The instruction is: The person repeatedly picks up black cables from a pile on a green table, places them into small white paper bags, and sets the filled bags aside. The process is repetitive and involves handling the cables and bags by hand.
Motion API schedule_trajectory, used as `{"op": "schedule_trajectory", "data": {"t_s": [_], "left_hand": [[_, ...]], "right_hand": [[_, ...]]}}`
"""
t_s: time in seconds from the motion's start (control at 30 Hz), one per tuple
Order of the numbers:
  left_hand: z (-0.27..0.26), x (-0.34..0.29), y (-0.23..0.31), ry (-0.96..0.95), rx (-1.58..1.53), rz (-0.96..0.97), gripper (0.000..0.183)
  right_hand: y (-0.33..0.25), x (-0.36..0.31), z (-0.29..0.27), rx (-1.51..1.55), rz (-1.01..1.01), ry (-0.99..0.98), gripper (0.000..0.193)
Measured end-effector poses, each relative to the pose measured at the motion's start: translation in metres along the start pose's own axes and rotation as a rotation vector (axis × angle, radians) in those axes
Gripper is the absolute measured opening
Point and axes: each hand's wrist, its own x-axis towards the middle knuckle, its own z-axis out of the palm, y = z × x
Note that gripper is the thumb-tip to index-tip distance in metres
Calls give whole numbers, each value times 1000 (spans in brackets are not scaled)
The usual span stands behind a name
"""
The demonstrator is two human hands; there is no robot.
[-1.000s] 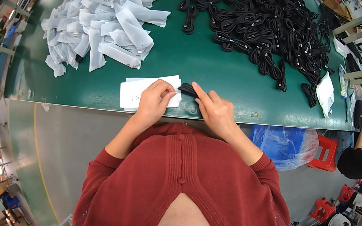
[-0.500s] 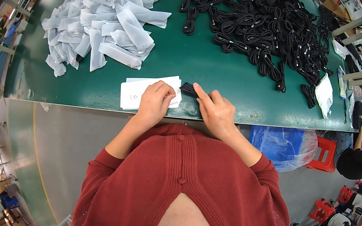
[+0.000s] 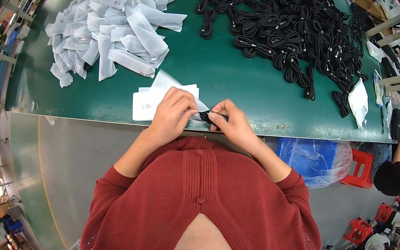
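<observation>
Near the table's front edge, my left hand (image 3: 175, 111) pinches the mouth of a translucent white plastic bag (image 3: 165, 81), which is lifted at a slant above a small stack of flat bags (image 3: 143, 107). My right hand (image 3: 233, 122) is closed around a bundled black cable (image 3: 204, 116). The cable's left end meets the bag's mouth between my two hands; how far inside it lies is hidden by my fingers.
A heap of filled translucent bags (image 3: 116, 26) lies at the left of the green table (image 3: 207, 70). Many bundled black cables (image 3: 284, 32) are spread at the far right. A blue bin with plastic lining (image 3: 307, 160) and a red stool (image 3: 359, 169) stand beyond the front edge, right.
One bag has been raised from the stack by my left hand. My right hand has moved slightly down, bringing the cable's end to the bag's mouth.
</observation>
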Motion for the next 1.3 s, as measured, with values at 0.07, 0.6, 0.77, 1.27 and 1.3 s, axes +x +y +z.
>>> {"op": "schedule_trajectory", "data": {"t_s": [0.07, 0.6, 0.77, 1.27, 1.3], "left_hand": [[-2, 3, 4, 1, 28, 17, 11], [-21, 33, 0, 23, -262, -211, 10], [-23, 42, -10, 89, -715, -340, 10], [-51, 31, -21, 85, -21, -174, 18], [-36, 22, -18, 15, -18, -134, 20]], "right_hand": [[-31, 2, -3, -88, 119, -15, 22], [-49, 31, 10, -359, -803, 264, 32], [-55, 36, 14, 125, -702, 228, 39], [-17, 99, -105, -1278, -633, 634, 29], [-13, 98, -103, -1233, -657, 643, 27]]}}
